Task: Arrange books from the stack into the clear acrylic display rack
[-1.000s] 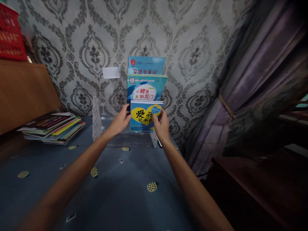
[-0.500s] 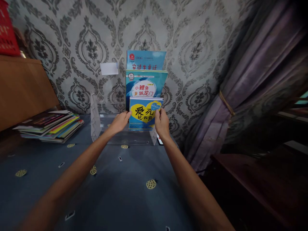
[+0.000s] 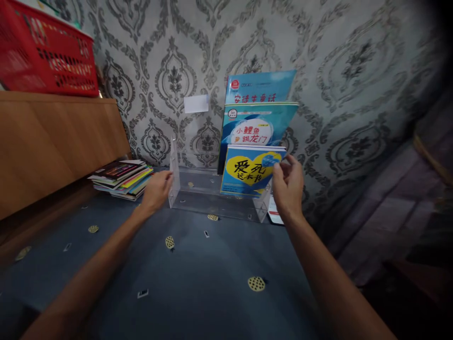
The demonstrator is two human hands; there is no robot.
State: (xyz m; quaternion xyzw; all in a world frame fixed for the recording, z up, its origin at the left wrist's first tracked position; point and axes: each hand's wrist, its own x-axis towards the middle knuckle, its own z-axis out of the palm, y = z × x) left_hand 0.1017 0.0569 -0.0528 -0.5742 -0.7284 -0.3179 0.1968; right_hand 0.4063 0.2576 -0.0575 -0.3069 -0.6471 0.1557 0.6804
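A small blue book with a yellow heart on its cover (image 3: 247, 170) stands at the front of a clear acrylic stand (image 3: 215, 203). My right hand (image 3: 289, 185) is at its right edge, thumb on the front and fingers behind. My left hand (image 3: 156, 190) is apart from the book, fingers curled together, by the stand's left side panel; nothing shows in it. Behind the small book stand a teal book with a white oval (image 3: 260, 120) and a taller blue book (image 3: 262, 87), on higher steps.
Left of the stand lies a pile of books and magazines (image 3: 120, 177). A wooden cabinet (image 3: 63, 141) beside it carries a red basket (image 3: 67, 61). A phone-like object (image 3: 275, 211) lies at the stand's right end. A patterned wall rises behind; a curtain (image 3: 382, 222) hangs at right.
My left hand has let go of the small book and moved left of it. My right hand stays at its right edge. The view has turned left, showing more of the red basket.
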